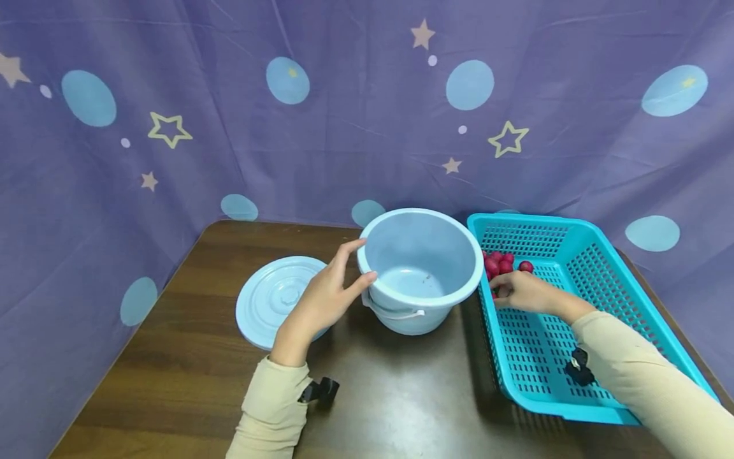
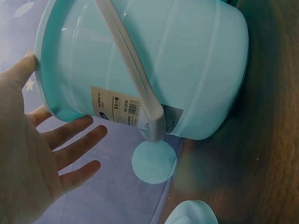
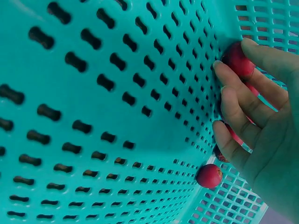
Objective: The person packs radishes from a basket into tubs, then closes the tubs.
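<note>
A light blue bucket (image 1: 413, 319) stands upright on the table with its mouth up; small dark specks lie on its floor. My left hand (image 1: 323, 296) touches the left side of its rim with thumb and forefinger, the other fingers (image 2: 81, 140) stretched out beside the wall. Inside the turquoise basket (image 1: 550, 411), my right hand (image 1: 524, 293) reaches to the left wall. Its thumb and fingers pinch a small round red fruit (image 3: 239, 60). Several more red fruits (image 1: 504, 261) lie around that hand, and a single one (image 3: 209, 176) sits apart by the wall.
Left of the bucket a light blue round lid (image 1: 269, 299) lies flat on the brown wooden table (image 1: 172, 363). The bucket's handle (image 1: 395, 313) hangs down on its near side. Behind the table hangs a purple curtain (image 1: 344, 166) with stars and dots.
</note>
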Tool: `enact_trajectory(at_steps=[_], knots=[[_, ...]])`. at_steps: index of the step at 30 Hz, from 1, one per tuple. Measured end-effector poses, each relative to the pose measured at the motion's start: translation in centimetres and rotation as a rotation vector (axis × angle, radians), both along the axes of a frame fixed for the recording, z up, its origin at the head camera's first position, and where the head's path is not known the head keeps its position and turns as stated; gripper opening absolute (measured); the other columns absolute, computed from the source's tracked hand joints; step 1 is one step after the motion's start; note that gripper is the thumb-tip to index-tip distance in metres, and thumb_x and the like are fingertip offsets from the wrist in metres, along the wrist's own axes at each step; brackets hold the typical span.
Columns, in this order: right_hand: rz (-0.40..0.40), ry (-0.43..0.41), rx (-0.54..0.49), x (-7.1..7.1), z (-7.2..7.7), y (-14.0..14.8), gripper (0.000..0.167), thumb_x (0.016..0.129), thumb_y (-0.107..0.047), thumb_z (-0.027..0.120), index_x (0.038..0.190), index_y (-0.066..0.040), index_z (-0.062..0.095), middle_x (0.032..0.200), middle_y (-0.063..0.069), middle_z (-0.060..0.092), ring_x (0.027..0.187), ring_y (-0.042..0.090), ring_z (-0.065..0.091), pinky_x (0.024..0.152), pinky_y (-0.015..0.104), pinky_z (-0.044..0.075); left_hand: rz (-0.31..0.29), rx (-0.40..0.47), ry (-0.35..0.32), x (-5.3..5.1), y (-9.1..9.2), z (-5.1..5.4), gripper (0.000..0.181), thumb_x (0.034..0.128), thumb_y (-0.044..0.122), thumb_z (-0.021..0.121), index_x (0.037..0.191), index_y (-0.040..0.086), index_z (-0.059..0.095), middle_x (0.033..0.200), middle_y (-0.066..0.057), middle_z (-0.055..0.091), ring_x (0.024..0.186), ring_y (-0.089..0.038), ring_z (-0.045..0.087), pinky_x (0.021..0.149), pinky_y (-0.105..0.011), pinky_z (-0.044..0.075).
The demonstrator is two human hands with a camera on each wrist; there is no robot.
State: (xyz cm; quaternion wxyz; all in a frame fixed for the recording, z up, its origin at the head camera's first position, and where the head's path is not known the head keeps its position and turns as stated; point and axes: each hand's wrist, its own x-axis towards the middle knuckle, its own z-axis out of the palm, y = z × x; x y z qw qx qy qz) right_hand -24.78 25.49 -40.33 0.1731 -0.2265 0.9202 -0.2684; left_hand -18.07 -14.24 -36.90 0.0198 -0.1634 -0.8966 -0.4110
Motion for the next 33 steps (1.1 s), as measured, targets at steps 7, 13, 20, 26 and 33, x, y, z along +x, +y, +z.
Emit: enact_trajectory(at_steps=[7,13,20,26,33], knots=[[0.005,0.024,-0.017,0.6,0.0,0.4,0.029,0.084,-0.010,0.078,0.108,0.000,0.065,0.075,-0.001,0.061,0.066,0.016,0.055,0.061,0.032,0.049,-0.001,-0.003,-0.002,-0.1,0.1,0.1,0.068,0.0950,0.067,0.047,0.152,0.041,0.022,0.158,0.000,0.030,0.133,-0.032,0.046,0.099,-0.056,0.041],[-0.028,0.031,-0.039,1.8,0.7,1.4,0.028,0.084,-0.019,0.080,0.104,-0.007,0.063,0.092,0.001,0.065,0.084,0.020,0.059,0.067,0.033,0.052,-0.020,0.011,-0.015,-0.1,0.7,0.1,0.069,0.0948,0.067,0.047,0.153,0.040,0.022,0.159,0.000,0.029,0.135,-0.030,0.043,0.100,-0.056,0.040],[-0.090,0.115,-0.060,3.0,3.2,1.1,0.036,0.086,-0.021,0.079,0.113,-0.005,0.060,0.103,0.007,0.063,0.086,0.022,0.059,0.067,0.035,0.052,-0.009,0.004,-0.024,-0.2,0.6,0.2,0.068,0.0942,0.068,0.047,0.152,0.042,0.021,0.159,0.002,0.028,0.135,-0.032,0.044,0.099,-0.057,0.041],[-0.120,0.204,-0.038,3.8,6.0,0.9,0.042,0.093,-0.026,0.071,0.128,-0.005,0.060,0.115,0.011,0.065,0.097,0.026,0.061,0.074,0.039,0.052,-0.007,0.007,-0.022,-0.1,0.4,0.1,0.068,0.0949,0.067,0.047,0.152,0.040,0.022,0.159,0.000,0.029,0.133,-0.033,0.045,0.099,-0.056,0.041],[-0.125,0.284,-0.046,4.2,8.5,0.5,0.041,0.096,-0.031,0.068,0.131,-0.011,0.061,0.115,0.009,0.066,0.096,0.024,0.061,0.074,0.041,0.051,-0.001,0.001,-0.017,-0.1,0.1,0.0,0.068,0.0955,0.067,0.046,0.153,0.040,0.021,0.159,-0.002,0.030,0.131,-0.033,0.047,0.097,-0.056,0.042]])
